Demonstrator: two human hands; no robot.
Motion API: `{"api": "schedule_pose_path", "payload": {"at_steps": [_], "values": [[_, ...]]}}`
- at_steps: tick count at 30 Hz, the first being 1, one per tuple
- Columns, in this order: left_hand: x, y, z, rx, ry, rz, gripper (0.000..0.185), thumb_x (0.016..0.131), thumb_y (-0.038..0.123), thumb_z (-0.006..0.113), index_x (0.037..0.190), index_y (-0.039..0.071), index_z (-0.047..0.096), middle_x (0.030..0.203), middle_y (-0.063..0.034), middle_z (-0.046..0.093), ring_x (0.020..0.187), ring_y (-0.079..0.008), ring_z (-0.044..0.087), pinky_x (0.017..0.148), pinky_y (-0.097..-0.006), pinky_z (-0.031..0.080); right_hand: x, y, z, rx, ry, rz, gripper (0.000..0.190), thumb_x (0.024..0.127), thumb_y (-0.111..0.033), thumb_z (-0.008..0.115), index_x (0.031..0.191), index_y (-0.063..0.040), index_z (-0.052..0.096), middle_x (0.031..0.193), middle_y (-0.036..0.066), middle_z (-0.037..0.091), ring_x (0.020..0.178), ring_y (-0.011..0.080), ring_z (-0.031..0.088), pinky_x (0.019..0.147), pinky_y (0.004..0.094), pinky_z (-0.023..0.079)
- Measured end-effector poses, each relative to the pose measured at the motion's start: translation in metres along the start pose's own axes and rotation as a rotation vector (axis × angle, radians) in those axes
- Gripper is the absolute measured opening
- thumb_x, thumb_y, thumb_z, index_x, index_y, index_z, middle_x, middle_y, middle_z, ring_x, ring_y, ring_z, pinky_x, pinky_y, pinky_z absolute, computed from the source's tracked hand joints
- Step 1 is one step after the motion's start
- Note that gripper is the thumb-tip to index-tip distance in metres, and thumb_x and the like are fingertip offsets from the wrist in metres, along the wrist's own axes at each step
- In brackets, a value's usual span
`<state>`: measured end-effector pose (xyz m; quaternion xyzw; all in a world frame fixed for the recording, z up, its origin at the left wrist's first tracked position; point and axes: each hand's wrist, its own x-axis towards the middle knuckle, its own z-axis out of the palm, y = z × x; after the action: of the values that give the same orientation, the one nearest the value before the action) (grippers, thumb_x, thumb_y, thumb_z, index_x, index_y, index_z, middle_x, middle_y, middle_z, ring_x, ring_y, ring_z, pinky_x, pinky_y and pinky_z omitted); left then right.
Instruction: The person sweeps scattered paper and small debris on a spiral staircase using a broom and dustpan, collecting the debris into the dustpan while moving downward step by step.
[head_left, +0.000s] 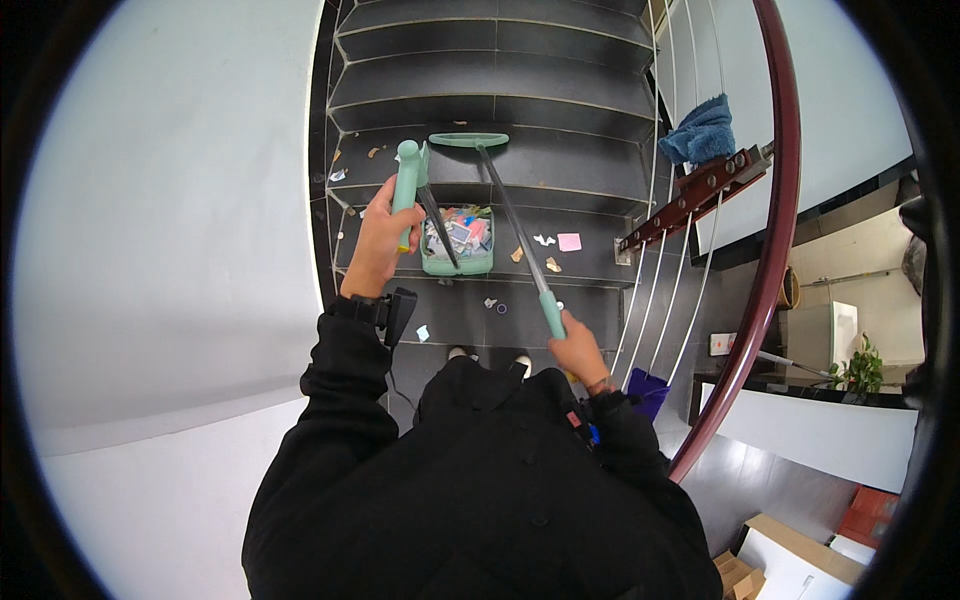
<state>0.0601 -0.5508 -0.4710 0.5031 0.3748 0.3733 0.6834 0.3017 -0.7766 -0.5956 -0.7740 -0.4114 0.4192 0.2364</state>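
Note:
My left hand (388, 238) grips the mint-green handle (407, 174) of a long-handled dustpan. Its dark pole runs down to the green pan (459, 265), which rests on a stair tread and holds scraps of paper and wrappers. In my right hand (579, 348) is the grip of a broom (514, 214) with a grey pole. The broom's green head (469, 140) is over a higher step, beyond the pan. Near the broom pole lie a pink paper square (569, 241), a white crumpled scrap (544, 241) and brown bits (553, 264).
Dark tiled stairs (491, 75) rise ahead, between a white wall (172, 225) and a railing with a dark red handrail (780, 150). A blue cloth (701, 133) hangs on the railing. More litter lies by the left wall, including a pale blue scrap (423, 333) and a small ring (502, 308) lower down.

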Motion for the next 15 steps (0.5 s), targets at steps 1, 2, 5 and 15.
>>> {"api": "schedule_pose_path", "payload": {"at_steps": [1,2,5,15], "values": [[0.002,0.000,-0.002,-0.005,0.008,0.017,0.055,0.080,0.002,0.056,0.133,0.001,0.040,0.077,-0.0028,0.051,0.052,-0.0081,0.048,0.043,-0.0222,0.038,-0.004,0.004,0.004,-0.020,0.003,-0.018,0.046,0.075,-0.013,0.058,0.117,0.000,0.048,0.094,0.033,0.061,0.094,0.0508,0.057,0.078,0.0502,0.047],[0.005,0.000,-0.003,-0.010,0.016,0.033,0.055,0.080,0.002,0.056,0.133,0.002,0.041,0.077,-0.0027,0.051,0.052,-0.0081,0.048,0.043,-0.0222,0.038,-0.010,0.008,0.006,-0.050,0.003,-0.019,0.047,0.075,-0.014,0.059,0.118,0.000,0.047,0.095,0.033,0.061,0.095,0.0504,0.057,0.078,0.0500,0.047],[0.013,0.002,-0.007,-0.019,-0.006,0.036,0.057,0.079,0.002,0.056,0.133,0.002,0.040,0.077,-0.0024,0.051,0.052,-0.0083,0.048,0.043,-0.0225,0.038,-0.035,0.012,-0.003,-0.009,0.004,0.007,0.049,0.075,-0.015,0.060,0.120,-0.001,0.047,0.097,0.034,0.060,0.098,0.0511,0.056,0.080,0.0489,0.047],[0.030,-0.001,-0.007,-0.003,-0.036,0.055,0.056,0.078,0.003,0.057,0.132,0.000,0.042,0.077,-0.0036,0.054,0.053,-0.0101,0.050,0.043,-0.0242,0.038,-0.141,-0.004,-0.089,0.133,-0.130,0.148,0.049,0.071,-0.005,0.062,0.120,-0.007,0.055,0.073,0.007,0.056,0.057,0.0154,0.054,0.052,0.0302,0.043]]}}
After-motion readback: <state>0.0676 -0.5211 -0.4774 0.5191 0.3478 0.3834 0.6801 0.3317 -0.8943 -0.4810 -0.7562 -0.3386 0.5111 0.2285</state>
